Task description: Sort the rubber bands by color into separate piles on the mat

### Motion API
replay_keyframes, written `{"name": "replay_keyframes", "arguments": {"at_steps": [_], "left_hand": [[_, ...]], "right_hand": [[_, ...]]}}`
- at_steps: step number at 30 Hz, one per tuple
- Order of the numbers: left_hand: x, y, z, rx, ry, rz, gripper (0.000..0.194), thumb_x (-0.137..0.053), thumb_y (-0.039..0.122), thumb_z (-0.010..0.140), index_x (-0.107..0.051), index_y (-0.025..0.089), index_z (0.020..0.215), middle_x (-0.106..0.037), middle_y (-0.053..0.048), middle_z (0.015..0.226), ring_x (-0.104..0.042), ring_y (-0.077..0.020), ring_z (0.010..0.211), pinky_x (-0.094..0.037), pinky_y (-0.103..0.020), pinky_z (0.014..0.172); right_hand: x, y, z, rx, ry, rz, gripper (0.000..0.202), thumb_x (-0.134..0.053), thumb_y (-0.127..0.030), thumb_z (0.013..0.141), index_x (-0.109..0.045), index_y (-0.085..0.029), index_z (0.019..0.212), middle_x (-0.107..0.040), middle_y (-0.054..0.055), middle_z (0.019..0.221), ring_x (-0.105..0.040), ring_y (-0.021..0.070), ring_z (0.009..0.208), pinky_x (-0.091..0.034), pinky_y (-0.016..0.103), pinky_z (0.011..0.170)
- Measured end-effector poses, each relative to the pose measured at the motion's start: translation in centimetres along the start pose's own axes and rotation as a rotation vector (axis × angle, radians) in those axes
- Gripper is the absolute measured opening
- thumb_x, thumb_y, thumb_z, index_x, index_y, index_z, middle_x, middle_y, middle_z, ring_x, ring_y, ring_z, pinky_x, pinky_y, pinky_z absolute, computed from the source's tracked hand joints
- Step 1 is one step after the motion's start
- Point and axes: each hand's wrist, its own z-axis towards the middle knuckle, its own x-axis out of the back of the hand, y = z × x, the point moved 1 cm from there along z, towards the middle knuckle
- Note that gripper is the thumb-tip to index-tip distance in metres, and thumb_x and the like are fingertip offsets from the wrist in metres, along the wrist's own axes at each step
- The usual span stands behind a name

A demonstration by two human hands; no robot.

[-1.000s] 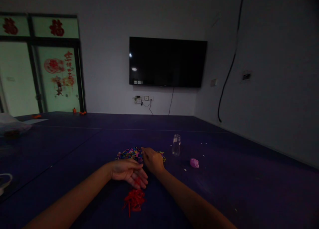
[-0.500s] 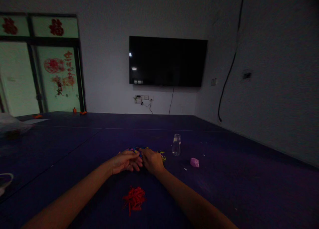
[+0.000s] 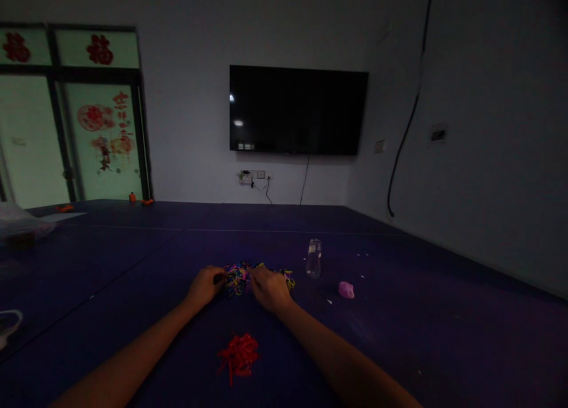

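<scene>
A loose pile of small multicoloured elastic bands [image 3: 237, 279] lies on the dark blue surface between my two hands. My left hand [image 3: 205, 288] is at the pile's left edge, fingers curved with a gap between thumb and fingertips. On the other side, my right hand [image 3: 270, 288] rests over the bands, fingers bent and close together, fingertips in the pile. Whatever those fingertips hold is too small to make out. Nearer to me, between my forearms, sits a separate heap of red bands [image 3: 241, 353].
A clear bottle [image 3: 313, 260] stands right of the pile, with a crumpled pink lump [image 3: 346, 290] beyond it and white scraps nearby. At far left are a translucent plastic bag [image 3: 22, 222] and a white handle-like loop [image 3: 13, 322]. Small orange items [image 3: 147, 201] lie near the glass door.
My left hand has turned from palm-up to palm-down and drawn left, uncovering more of the multicoloured pile. My right hand has barely moved. The red heap is unchanged.
</scene>
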Motion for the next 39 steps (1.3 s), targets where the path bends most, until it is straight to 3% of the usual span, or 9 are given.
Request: {"name": "replay_keyframes", "arguments": {"at_steps": [11,24,34,39], "left_hand": [[0.0,0.4,-0.2,-0.035,-0.090,0.165,0.021,-0.052,0.024,0.084,-0.072,0.018,0.080,-0.068,-0.005,0.073,-0.061,-0.0202,0.074,-0.042,-0.027,0.068],[-0.4,0.2,0.0,-0.072,-0.074,0.210,0.025,-0.047,0.021,0.085,-0.070,0.018,0.075,-0.068,-0.007,0.074,-0.062,-0.0211,0.075,-0.043,-0.029,0.070],[-0.7,-1.0,0.3,-0.021,0.080,0.058,0.026,-0.047,0.022,0.082,-0.072,0.018,0.090,-0.072,-0.008,0.089,-0.066,-0.0229,0.085,-0.049,-0.034,0.079],[-0.6,-1.0,0.4,0.005,0.092,-0.034,0.026,-0.047,0.022,0.082,-0.071,0.017,0.093,-0.073,-0.007,0.090,-0.066,-0.0217,0.084,-0.051,-0.032,0.076]], "right_hand": [[0.1,-0.2,0.1,0.017,-0.051,-0.007,0.030,-0.041,-0.018,0.091,-0.062,-0.019,0.112,-0.069,0.008,0.100,-0.065,0.0164,0.088,-0.048,0.023,0.073],[0.0,-0.2,0.1,0.017,-0.058,-0.016,0.030,-0.041,-0.021,0.091,-0.061,-0.020,0.114,-0.069,0.007,0.095,-0.064,0.0163,0.086,-0.048,0.023,0.071],[0.0,-0.1,0.0,0.030,-0.070,-0.010,0.029,-0.041,-0.019,0.091,-0.062,-0.019,0.111,-0.069,0.007,0.096,-0.065,0.0157,0.086,-0.047,0.022,0.071],[0.2,-0.1,0.1,0.019,-0.086,-0.011,0.030,-0.041,-0.020,0.091,-0.062,-0.019,0.112,-0.069,0.007,0.096,-0.065,0.0162,0.086,-0.047,0.023,0.071]]}}
